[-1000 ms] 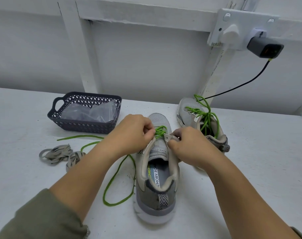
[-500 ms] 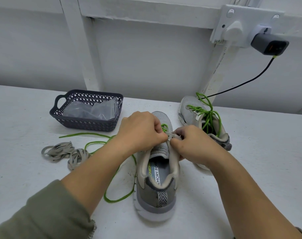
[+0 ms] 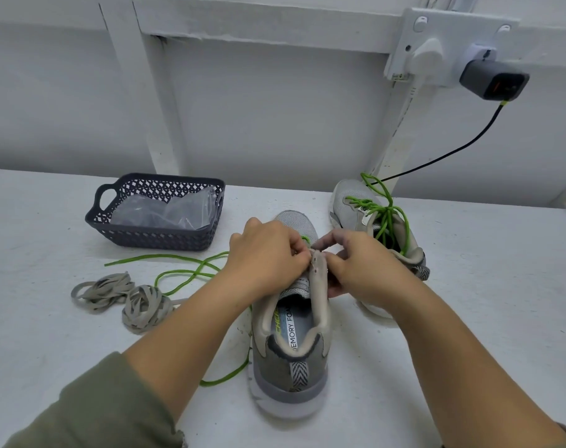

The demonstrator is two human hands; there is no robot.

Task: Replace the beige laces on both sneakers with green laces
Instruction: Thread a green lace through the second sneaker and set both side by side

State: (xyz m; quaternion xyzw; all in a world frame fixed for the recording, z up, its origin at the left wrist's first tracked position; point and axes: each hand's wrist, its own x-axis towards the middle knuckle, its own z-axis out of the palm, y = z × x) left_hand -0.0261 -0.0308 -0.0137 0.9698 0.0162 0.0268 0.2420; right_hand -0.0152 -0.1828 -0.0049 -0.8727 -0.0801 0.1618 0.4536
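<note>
Sneaker (image 3: 291, 360) stands midway on the table (image 3: 469, 318), heel toward its near edge. Left hand (image 3: 265, 253) pinches the green lace (image 3: 178, 274) at the upper eyelets; right hand (image 3: 359, 263) pinches the eyelet flap (image 3: 319, 276). Beige laces (image 3: 123, 297) lie heaped toward the left edge; the green-laced sneaker (image 3: 349, 202) stands near the far edge.

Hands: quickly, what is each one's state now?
Left hand: pinches the green round lace.
Right hand: pinches the beige eyelet edge of the grey mesh sneaker.

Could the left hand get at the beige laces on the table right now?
Probably yes: the beige laces lie uncovered left of that arm, but the left hand is busy pinching at the sneaker.
</note>
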